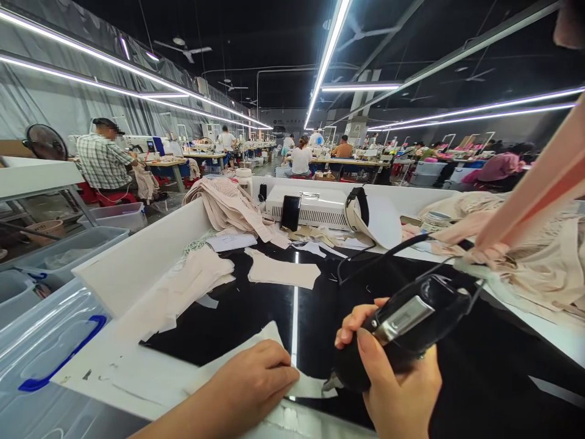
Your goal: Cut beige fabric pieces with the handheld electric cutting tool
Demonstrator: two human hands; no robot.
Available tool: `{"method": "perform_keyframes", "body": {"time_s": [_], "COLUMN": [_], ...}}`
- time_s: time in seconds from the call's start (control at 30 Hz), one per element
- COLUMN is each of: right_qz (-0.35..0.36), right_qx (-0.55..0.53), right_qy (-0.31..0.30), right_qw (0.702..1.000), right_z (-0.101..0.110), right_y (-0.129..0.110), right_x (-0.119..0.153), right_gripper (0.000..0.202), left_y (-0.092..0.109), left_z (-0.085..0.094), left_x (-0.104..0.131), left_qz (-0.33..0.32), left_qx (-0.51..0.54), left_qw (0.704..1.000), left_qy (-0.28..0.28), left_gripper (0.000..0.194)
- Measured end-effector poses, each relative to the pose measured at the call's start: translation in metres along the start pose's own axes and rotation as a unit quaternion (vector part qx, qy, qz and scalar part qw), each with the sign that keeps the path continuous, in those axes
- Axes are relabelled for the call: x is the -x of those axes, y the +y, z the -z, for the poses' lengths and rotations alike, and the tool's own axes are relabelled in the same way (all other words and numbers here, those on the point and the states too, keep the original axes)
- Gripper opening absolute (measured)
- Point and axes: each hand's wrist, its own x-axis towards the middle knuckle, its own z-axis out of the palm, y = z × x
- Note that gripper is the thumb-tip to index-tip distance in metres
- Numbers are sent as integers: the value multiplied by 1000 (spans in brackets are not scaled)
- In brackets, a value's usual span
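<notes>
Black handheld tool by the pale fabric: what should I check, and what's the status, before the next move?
1. Tool gripped: ok, right hand wraps the black tool.
2. Fabric steadied: ok, left hand rests on the pale fabric.
3. Tip placed: ok, the metal tip is at the fabric's right end.
4. Left fingers off the tip: ok, a short gap shows.
5. Loose pale piece apart from the tool: ok.
6. Power on: cannot tell.

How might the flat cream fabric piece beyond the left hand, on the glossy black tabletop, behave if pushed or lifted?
The fabric piece probably droops when lifted, since it looks thin; pushed, it may slide, as the tabletop looks smooth.
</notes>
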Motion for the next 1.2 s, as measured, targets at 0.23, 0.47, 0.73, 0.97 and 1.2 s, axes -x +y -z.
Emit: {"method": "perform_keyframes", "body": {"time_s": [0.23, 0.47, 0.73, 0.97, 1.2], "right_qz": [-8, -14, -15, -23, -21], "right_qx": [-3, -29, -30, -33, -31], "right_qy": [6, 12, -10, -3, -6], "right_qw": [1000, 999, 999, 999, 999], "right_z": [0, -20, -28, -31, -39], "right_y": [0, 2, 9, 9, 12], "right_x": [-2, -6, -3, -6, -6], "right_gripper": [28, 29, 28, 27, 24], "left_y": [-1, -1, -2, -4, -2], "left_z": [-2, -5, -5, -7, -5], "left_x": [5, 5, 6, 8, 8], "left_qz": [-10, -16, -12, -1, 13], "left_qx": [-4, -21, -43, -39, -38], "left_qw": [1000, 1000, 999, 998, 999], "left_qy": [16, 16, 26, 39, 34], "left_gripper": [21, 23, 25, 26, 25]}}
